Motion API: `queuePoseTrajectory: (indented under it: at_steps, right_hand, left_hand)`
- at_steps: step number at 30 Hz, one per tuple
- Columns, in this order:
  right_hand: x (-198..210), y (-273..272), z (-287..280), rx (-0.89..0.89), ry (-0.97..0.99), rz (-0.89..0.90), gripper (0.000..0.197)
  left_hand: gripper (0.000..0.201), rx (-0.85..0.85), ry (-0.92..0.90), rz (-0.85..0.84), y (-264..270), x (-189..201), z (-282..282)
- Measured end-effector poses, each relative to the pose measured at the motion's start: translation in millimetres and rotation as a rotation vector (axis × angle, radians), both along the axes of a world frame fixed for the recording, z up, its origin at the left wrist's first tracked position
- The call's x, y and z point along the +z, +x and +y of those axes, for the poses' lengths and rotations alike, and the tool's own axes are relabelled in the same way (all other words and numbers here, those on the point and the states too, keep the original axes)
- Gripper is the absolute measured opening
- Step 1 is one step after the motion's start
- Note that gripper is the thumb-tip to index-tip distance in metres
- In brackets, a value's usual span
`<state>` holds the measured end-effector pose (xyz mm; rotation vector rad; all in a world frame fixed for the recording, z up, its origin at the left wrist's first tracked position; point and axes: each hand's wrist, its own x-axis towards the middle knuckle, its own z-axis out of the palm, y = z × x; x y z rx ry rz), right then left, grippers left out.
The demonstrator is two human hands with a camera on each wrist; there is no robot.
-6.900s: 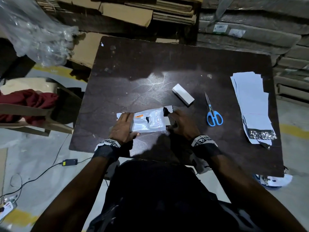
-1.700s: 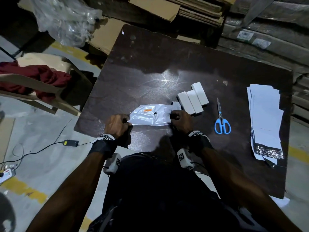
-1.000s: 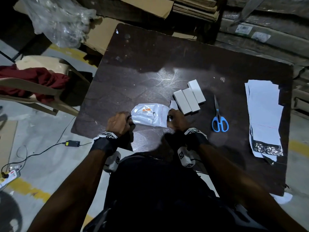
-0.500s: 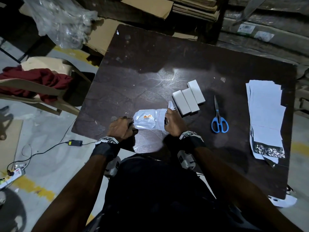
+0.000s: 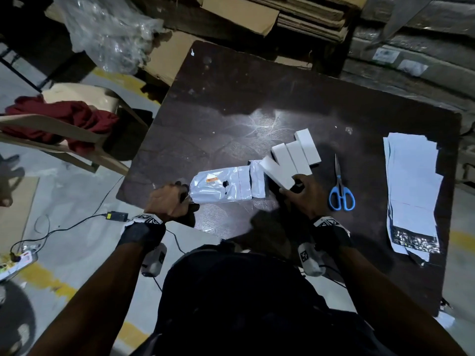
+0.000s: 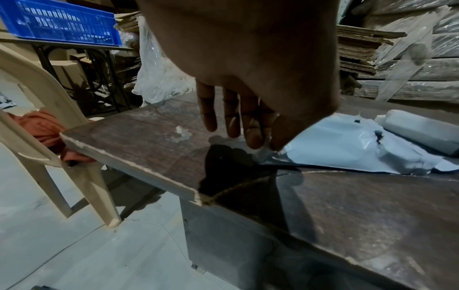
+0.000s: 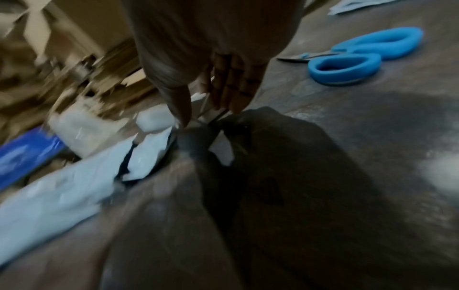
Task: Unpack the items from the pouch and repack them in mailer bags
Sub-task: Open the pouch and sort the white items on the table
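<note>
Pouch pinned on the bench, one white box held just past its mouth.

Head view: left hand (image 5: 168,201) pinched the closed end of the silver pouch (image 5: 226,186) on the dark bench (image 5: 231,104); right hand (image 5: 304,195) gripped a white box (image 5: 276,173) at the pouch's open end, beside three more boxes (image 5: 299,154), blue scissors (image 5: 340,191) and stacked mailer bags (image 5: 411,186). Left wrist view: fingertips (image 6: 253,137) pressed the pouch corner. Right wrist view: blurred; fingers (image 7: 231,86) curled round a white box.
</note>
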<state>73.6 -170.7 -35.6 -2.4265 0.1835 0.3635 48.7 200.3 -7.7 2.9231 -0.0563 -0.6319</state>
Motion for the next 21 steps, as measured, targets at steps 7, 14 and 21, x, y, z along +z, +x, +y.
queuePoseTrajectory:
  at_steps: [7,14,21]
  right_hand:
    - [2.6,5.9,32.4,0.038,-0.398,0.091,0.066]
    - [10.6,22.8,38.3,-0.108,-0.274,0.12,0.081]
    - [15.5,10.8,81.6,0.097,-0.054,-0.123,0.031]
  left_hand:
    - [0.049,0.019,-0.133,-0.135,11.1,7.9,7.3]
    - [0.052,-0.167,-0.259,-0.001,42.4,-11.3,-0.7]
    - [0.017,-0.046,-0.55,0.024,58.2,-4.4,-13.4]
